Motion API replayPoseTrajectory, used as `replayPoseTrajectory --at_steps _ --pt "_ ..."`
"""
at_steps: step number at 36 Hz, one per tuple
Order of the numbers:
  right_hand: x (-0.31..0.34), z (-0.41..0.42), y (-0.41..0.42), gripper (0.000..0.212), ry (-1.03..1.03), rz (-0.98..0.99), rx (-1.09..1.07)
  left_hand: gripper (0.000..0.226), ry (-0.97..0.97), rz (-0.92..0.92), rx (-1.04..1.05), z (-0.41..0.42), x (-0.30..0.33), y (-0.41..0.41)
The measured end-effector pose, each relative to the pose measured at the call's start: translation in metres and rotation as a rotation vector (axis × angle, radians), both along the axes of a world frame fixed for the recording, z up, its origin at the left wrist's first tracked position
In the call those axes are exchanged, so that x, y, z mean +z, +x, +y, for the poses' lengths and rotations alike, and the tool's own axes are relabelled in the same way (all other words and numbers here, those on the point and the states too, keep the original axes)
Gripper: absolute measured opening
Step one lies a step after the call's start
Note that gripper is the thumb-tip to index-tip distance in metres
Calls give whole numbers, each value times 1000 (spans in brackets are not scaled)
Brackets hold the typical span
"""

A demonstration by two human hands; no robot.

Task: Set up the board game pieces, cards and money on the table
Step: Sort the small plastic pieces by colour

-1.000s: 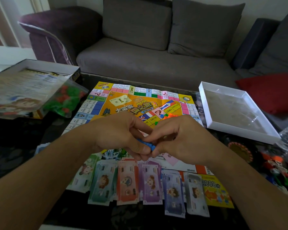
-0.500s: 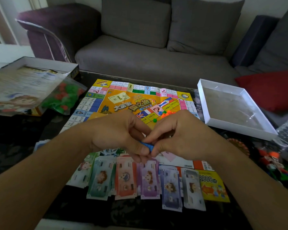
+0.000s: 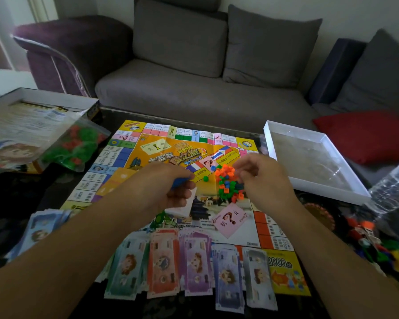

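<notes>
Here the left hand (image 3: pixel 171 187) pinches a blue piece (image 3: pixel 179 181); the right hand (image 3: pixel 260 178) hovers, fingers loosely curled.

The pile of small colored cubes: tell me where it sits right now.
In the head view, the pile of small colored cubes lies on the game board, right of its center, just below the right hand and above the pink question-mark card.

From my feed: board (image 3: pixel 161 155) looks like creased printed paper w/ slight sheen. Banknotes (image 3: pixel 197 268) thin matt paper. Small cubes (image 3: pixel 227 180) bright, smooth plastic. Blue piece (image 3: pixel 179 181) in left hand (image 3: pixel 171 187) plastic too. Bag (image 3: pixel 72 146) clear glossy film. Tray (image 3: pixel 313 185) white card. Sofa (image 3: pixel 194 100) matt woven cloth. Tabletop (image 3: pixel 14 192) dark, glossy.
</notes>
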State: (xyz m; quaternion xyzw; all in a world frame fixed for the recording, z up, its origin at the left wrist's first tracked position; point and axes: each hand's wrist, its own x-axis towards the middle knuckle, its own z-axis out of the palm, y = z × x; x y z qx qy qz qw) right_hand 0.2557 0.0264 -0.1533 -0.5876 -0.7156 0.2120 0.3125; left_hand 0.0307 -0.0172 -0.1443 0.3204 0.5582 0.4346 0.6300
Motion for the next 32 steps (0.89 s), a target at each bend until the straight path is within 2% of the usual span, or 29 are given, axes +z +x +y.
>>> replayPoseTrajectory --at_steps 5,11,18,27,32 --pt "-18 13 7 26 -71 -182 -18 24 -42 -82 37 -1 0 1" --pt "-33 27 1 25 -90 -357 31 21 -43 -61 20 0 -2 2" --pt "-38 31 -5 22 -101 -356 64 21 -42 -25 6 2 -4 1" --pt "-41 35 -7 34 -103 -407 43 19 -50 2 -8 3 -3 4" --pt "-46 34 -7 20 -73 -440 50 20 -56 13 -18 2 -1 5"
